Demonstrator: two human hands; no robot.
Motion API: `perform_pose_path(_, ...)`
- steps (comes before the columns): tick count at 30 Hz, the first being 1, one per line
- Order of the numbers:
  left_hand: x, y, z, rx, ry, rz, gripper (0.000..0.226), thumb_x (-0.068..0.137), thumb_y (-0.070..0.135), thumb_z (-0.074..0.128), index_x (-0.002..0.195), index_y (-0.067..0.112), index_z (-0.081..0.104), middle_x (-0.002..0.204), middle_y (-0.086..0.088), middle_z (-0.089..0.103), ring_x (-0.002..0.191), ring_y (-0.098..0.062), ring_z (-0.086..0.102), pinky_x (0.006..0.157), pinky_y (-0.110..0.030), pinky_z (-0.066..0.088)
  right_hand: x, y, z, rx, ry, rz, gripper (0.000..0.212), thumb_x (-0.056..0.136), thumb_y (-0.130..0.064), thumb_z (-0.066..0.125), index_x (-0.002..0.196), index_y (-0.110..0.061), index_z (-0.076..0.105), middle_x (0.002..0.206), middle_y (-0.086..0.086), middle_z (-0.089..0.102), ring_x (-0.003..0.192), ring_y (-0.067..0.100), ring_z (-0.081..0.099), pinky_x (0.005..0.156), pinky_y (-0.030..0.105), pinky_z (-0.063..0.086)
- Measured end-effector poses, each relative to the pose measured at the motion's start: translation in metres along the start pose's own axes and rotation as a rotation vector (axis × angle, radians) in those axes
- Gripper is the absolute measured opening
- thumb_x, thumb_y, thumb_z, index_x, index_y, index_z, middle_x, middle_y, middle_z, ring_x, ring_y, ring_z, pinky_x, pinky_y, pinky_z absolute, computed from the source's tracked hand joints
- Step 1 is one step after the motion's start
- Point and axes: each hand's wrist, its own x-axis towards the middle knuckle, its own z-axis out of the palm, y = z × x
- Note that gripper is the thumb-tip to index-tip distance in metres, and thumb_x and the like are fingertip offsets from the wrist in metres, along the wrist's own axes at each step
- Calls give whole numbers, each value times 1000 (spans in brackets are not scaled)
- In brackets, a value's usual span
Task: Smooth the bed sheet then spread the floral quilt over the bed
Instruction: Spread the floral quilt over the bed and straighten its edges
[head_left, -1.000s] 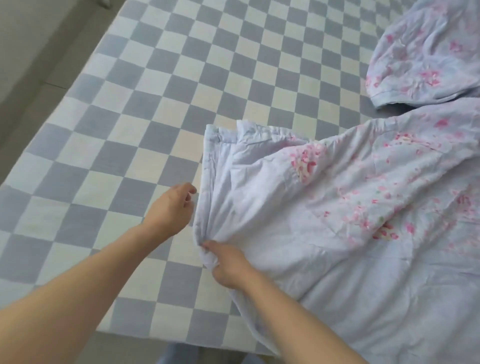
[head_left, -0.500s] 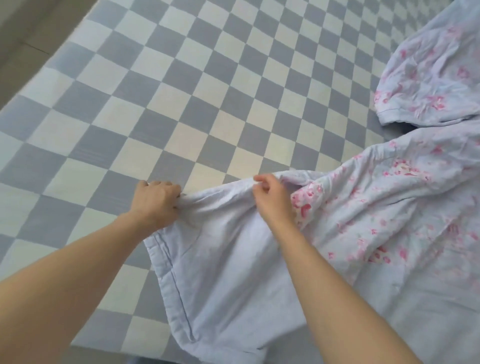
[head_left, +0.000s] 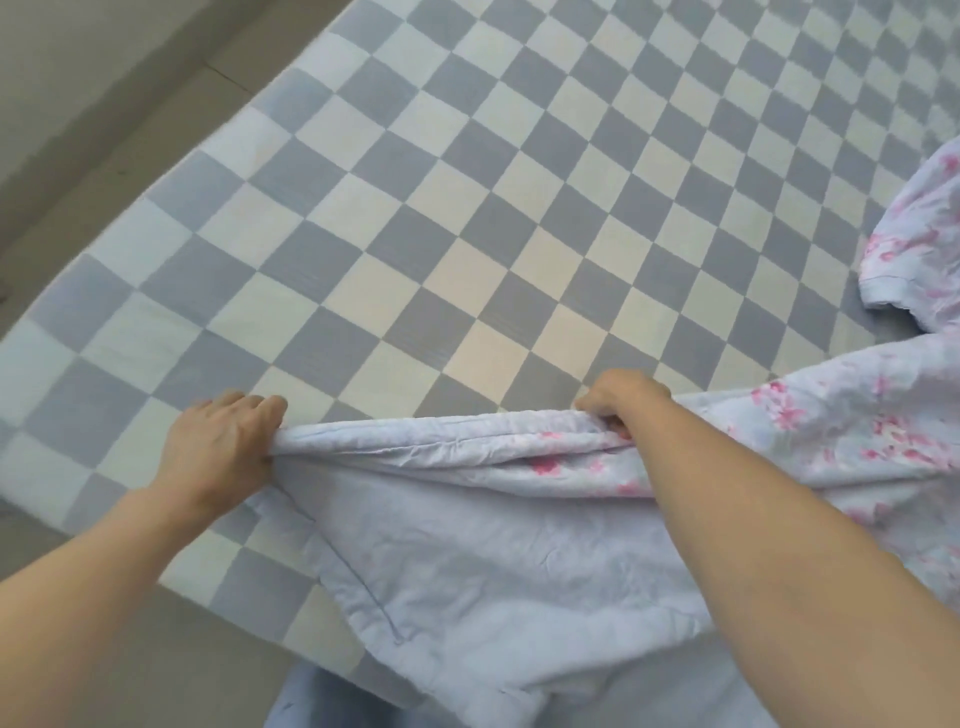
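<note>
While both arms are reaching forward over the bed, the left hand (head_left: 221, 449) is gripping a bunched corner of the floral quilt (head_left: 493, 545), fingers curled down over the fold and knuckles facing up. To the right of it, well apart along the same gathered edge, the right hand (head_left: 621, 400) is clutching the quilt too, its fingers wrapped round the rolled hem with the fingertips tucked under and hidden by the cloth. Between the two hands the hem is running in a taut, slightly sagging ridge, plain pale blue near the left hand and showing pink blossoms close to the right hand.

Below the hands, toward the person, the quilt's plain blue underside is hanging in wrinkles over the near edge of the bed. Beyond the right wrist the flowered face is trailing off to the right, and a second lobe of the same quilt is lying farther up on that side, its bound edge curling on the sheet.

Ahead of both hands the bed sheet (head_left: 467, 208), checked in grey-blue and cream squares, is lying flat across the mattress, touching the heel of the left hand. Left of the left hand the sheet's edge is meeting the floor (head_left: 78, 156), a dull beige strip. Beneath the quilt's lowest fold some blue cloth is showing; what it is cannot be told.
</note>
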Motion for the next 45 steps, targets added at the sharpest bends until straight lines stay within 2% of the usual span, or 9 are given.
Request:
perform_pose_path(6,-26,-18,4,-80,33,-262,23,51,-9,67,65,3,54,61,-18,58,62,-38,60,47,-30,34,-40,-56,-70,827,651,-421,20,77,-7,50,65,-20,42,66,-1,49,74,24,53,59,22,32)
perform_pose_path(11,-62,-70,-15,-155,-9,-643,17,72,6,56,87,12,57,95,-17,65,92,-36,61,63,-34,42,-106,-146,-120,1098,655,-994,27,72,5,44,76,-22,41,68,-10,38,55,-1,37,54,13,31)
perform_pose_path(17,-92,-119,-23,-191,-162,-727,13,76,13,54,81,16,42,93,-11,62,90,-32,59,67,-34,43,-77,-214,-77,1309,344,-641,56,77,5,44,131,-9,39,130,13,43,111,25,49,91,32,46)
perform_pose_path(24,-84,-169,-36,-506,-206,-689,22,75,3,52,67,20,41,73,1,49,78,-22,45,55,-29,33,-126,-292,-134,1373,400,-898,68,62,-3,49,128,-12,42,128,10,42,123,30,45,106,45,39)
perform_pose_path(31,-104,-255,-19,-881,-193,-699,18,71,14,66,86,6,62,76,0,62,68,-12,54,53,-11,38,-133,-377,-128,1211,436,-881,73,58,-11,51,131,-10,41,127,7,44,119,27,49,101,37,41)
perform_pose_path(35,-96,-285,-7,-920,-37,-798,26,70,18,74,73,-1,57,65,-4,53,61,-18,46,54,-28,33,-118,-414,-136,1311,463,-820,63,77,0,51,137,-10,33,121,4,40,101,14,49,73,11,47)
perform_pose_path(39,-83,-297,13,-869,3,-844,15,79,9,66,67,8,55,58,0,46,55,-15,39,48,-25,30,-89,-446,-124,1102,407,-798,79,72,-8,57,142,-6,22,132,8,37,118,17,45,85,9,43)
perform_pose_path(42,-82,-297,27,-875,-166,-774,27,82,6,61,61,17,49,58,0,43,54,-14,37,45,-22,29,-69,-453,-103,880,257,-741,47,80,-1,57,121,-19,41,119,6,40,102,16,44,55,1,39)
perform_pose_path(45,-81,-302,38,-846,-139,-807,32,83,5,60,59,22,45,59,1,44,57,-17,39,49,-25,27,-63,-453,-99,944,173,-771,81,72,1,60,143,-13,24,125,6,41,108,14,45,82,15,42)
